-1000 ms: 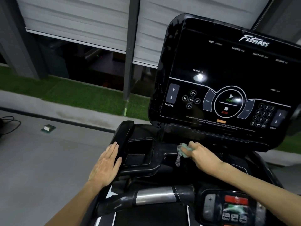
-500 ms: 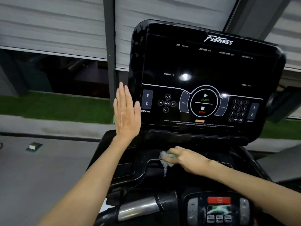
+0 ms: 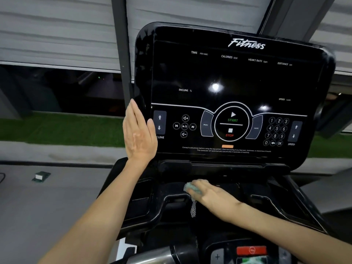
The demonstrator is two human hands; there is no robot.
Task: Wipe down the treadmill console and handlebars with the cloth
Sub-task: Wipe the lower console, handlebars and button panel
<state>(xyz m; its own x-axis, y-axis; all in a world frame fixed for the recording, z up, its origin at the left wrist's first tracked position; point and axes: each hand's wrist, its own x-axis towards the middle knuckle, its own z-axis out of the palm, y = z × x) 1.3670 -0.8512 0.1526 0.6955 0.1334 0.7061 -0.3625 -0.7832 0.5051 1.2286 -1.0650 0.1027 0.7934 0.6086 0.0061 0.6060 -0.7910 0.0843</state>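
Left hand (image 3: 140, 133) risen flat against glossy console (image 3: 238, 77) edge, right hand (image 3: 215, 199) gripping crumpled cloth (image 3: 192, 189)

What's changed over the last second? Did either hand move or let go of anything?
The left hand lifted off the side pocket and rose to the left edge of the console, where it is now flat and upright with straight fingers. The right hand kept hold of the cloth on the tray under the console, barely shifting. Nothing was released.
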